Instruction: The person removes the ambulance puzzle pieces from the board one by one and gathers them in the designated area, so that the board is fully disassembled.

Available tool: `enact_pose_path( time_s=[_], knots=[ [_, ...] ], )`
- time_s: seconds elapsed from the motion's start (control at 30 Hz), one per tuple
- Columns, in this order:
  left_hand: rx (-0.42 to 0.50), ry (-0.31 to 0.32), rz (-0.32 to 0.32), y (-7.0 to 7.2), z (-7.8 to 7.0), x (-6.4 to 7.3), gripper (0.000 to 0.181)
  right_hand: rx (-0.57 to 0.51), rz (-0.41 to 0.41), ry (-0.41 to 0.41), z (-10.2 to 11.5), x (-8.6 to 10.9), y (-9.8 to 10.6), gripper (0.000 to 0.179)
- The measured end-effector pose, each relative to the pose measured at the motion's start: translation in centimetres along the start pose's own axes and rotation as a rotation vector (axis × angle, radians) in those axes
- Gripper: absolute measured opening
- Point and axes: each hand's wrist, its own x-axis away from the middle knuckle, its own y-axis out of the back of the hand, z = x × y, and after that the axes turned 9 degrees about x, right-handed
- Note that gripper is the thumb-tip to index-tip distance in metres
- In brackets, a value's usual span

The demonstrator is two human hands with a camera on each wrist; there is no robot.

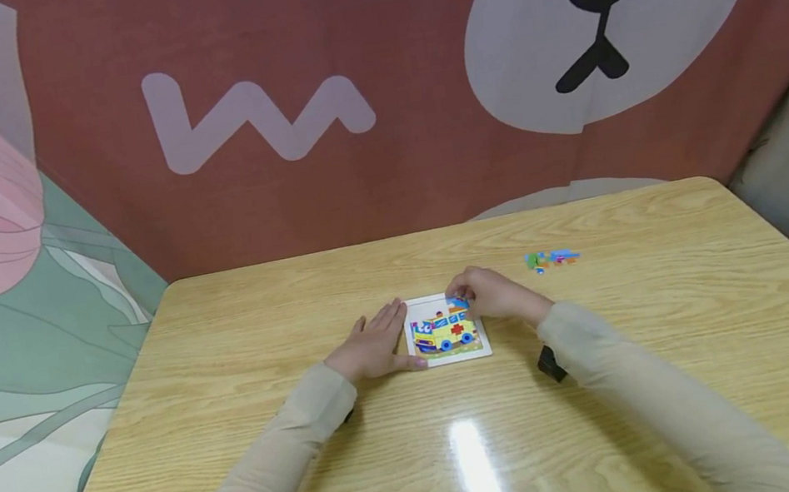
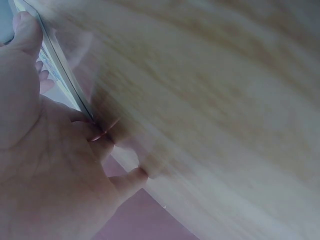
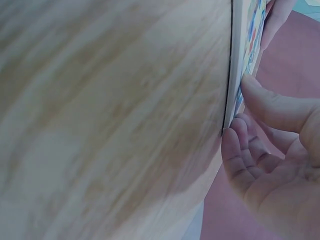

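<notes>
A jigsaw puzzle (image 1: 445,335) of a yellow ambulance lies in a white tray (image 1: 452,359) on the table, with a pale bare patch along its upper left. My left hand (image 1: 374,345) rests at the tray's left side, fingers stretched and thumb on the lower left corner; the left wrist view shows the fingertips along the tray's edge. At the upper right corner, my right hand (image 1: 496,295) pinches a blue and orange puzzle piece (image 1: 457,303), partly hidden by the fingers. In the right wrist view the thumb (image 3: 265,102) is at the puzzle's face and the other fingers curl beside the rim.
Several loose puzzle pieces (image 1: 555,258), green, blue and orange, lie to the right of the tray, beyond the right hand. The wooden table (image 1: 262,323) ends at a wall hanging (image 1: 327,196) behind it. A black device (image 1: 551,364) shows under the right wrist.
</notes>
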Motion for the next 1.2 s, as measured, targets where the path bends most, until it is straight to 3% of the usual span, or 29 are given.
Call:
enact_pose_path(
  time_s=[0.8, 1.2],
  knots=[
    [-0.017, -0.004, -0.005, -0.20, 0.36, -0.44, 0.099, -0.031, 0.039, -0.018, -0.33, -0.37, 0.22, 0.036],
    [-0.021, 0.003, 0.001, -0.17, 0.23, -0.40, 0.099, -0.045, 0.039, 0.009, -0.55, -0.30, 0.14, 0.034]
  ],
)
